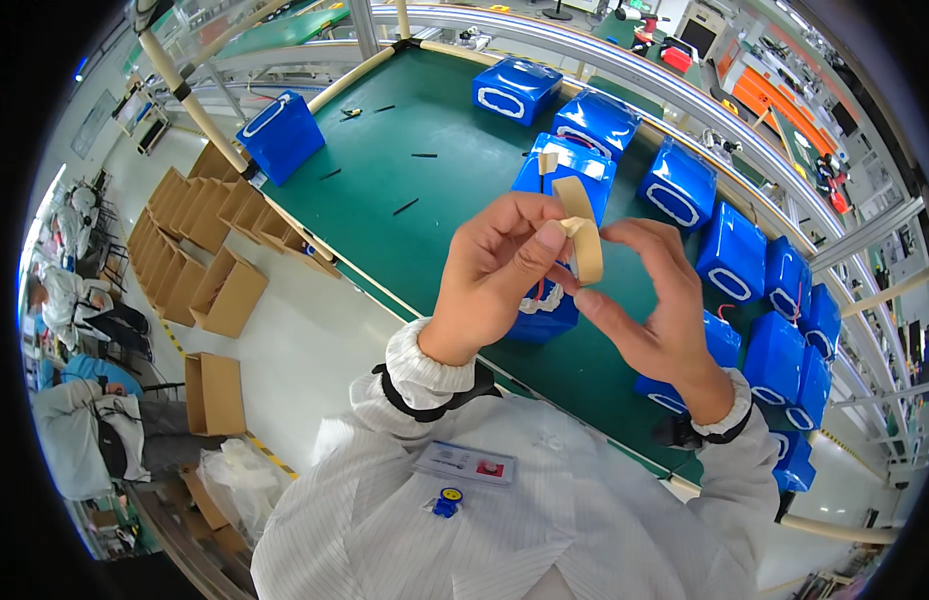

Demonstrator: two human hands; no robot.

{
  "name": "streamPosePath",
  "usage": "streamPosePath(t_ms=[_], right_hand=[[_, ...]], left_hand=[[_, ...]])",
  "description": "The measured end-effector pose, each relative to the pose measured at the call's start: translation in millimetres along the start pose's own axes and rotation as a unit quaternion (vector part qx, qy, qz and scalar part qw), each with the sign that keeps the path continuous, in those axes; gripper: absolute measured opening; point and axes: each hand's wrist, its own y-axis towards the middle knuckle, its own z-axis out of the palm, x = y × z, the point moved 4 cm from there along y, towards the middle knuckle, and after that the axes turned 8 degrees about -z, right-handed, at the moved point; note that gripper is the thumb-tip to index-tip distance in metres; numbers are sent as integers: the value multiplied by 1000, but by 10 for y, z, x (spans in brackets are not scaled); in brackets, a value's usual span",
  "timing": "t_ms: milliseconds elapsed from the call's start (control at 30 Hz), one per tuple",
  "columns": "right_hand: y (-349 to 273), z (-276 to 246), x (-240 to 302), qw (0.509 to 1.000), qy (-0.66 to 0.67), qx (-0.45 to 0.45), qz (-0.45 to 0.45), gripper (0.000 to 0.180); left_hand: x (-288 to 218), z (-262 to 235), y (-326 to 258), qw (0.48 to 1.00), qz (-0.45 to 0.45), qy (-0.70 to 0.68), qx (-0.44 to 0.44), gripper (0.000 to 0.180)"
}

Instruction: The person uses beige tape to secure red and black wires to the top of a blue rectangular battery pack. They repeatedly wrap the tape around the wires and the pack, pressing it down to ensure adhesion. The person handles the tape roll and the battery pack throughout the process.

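Observation:
A roll of beige masking tape (590, 250) is held up over the table, with its loose end crumpled near the thumb. My left hand (499, 270) pinches the roll at its left side. Close to the roll's right side, my right hand (664, 315) is curved with thumb and forefinger apart; its thumb tip comes near the lower rim, and I cannot tell if it touches. Beneath the hands is a blue-wrapped battery pack (544, 325), partly hidden. Just behind, another blue pack (586, 180) has a strip of beige tape (547, 163) on it.
More blue packs (734, 250) with white oval outlines line the right and far sides of the green table (384, 190). One blue pack (284, 138) stands at the far left corner. Small black strips (405, 206) lie loose. Cardboard boxes (229, 290) stand on the floor at left.

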Motion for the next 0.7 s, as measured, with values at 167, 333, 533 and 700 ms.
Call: streamPosePath(t_ms=[167, 333, 533, 700], right_hand=[[49, 130, -38, 997, 55, -57, -19, 52], [165, -107, 12, 980, 181, 38, 76, 49], [276, -68, -36, 946, 282, 82, 135, 21], [220, -18, -20, 965, 213, 59, 144, 22]], left_hand=[[-27, 18, -48, 989, 27, 145, -3, 24], [-137, 37, -69, 979, 68, 192, 7, 21], [-161, 57, -78, 984, 35, 174, 11, 21], [-178, 91, -77, 980, 32, 195, -10, 21]])
